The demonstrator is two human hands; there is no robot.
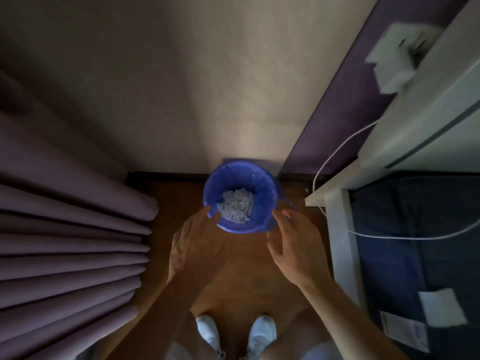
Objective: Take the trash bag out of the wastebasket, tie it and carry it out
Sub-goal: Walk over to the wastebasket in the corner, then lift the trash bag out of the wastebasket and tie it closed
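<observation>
Left hand (197, 242): grip spread, fingertips touching the near-left rim of the blue trash bag (262, 185). Right hand (293, 245): grip spread, fingers reaching the bag's near-right edge, where loose film hangs outside; whether they pinch it cannot be told. The bag lines a round wastebasket (233, 229) standing on the wooden floor (176, 201) against the far wall, and holds crumpled pale paper (236, 206). Left: folded purple curtain (65, 229). Right: white surface (335, 188) with a trailing white cable (335, 149). Near: two white shoes (262, 331).
</observation>
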